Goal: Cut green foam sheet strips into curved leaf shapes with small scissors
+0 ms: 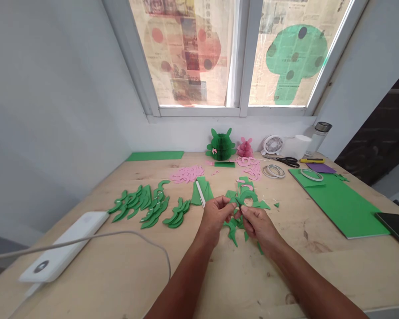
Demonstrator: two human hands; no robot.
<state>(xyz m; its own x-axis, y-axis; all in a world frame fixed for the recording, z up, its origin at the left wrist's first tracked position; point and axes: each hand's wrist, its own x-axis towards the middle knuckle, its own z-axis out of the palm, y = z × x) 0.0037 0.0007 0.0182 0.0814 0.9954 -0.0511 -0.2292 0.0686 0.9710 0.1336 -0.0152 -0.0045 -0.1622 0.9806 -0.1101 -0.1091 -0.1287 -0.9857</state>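
Note:
Near the middle of the table, my left hand point(218, 215) and my right hand point(256, 223) come together, fingertips pinched. Between them is a curved green paper cutout point(248, 195), gripped by both hands; part of it is hidden by the fingers. Green paper scraps point(232, 230) lie beneath and around my hands. To the left of my left hand, a white pen-like tool point(200, 193) rests on folded green paper point(209, 188). Farther left are several piles of curved green paper pieces point(177, 213).
Pink paper pieces point(188, 173) lie behind. A green paper lantern figure point(221, 145) and a pink one point(244, 148) stand by the wall. To the right are black scissors point(287, 161), tape rolls point(273, 171), green sheets point(344, 206) and a phone point(395, 228). A white power bank point(69, 243) with cable sits left.

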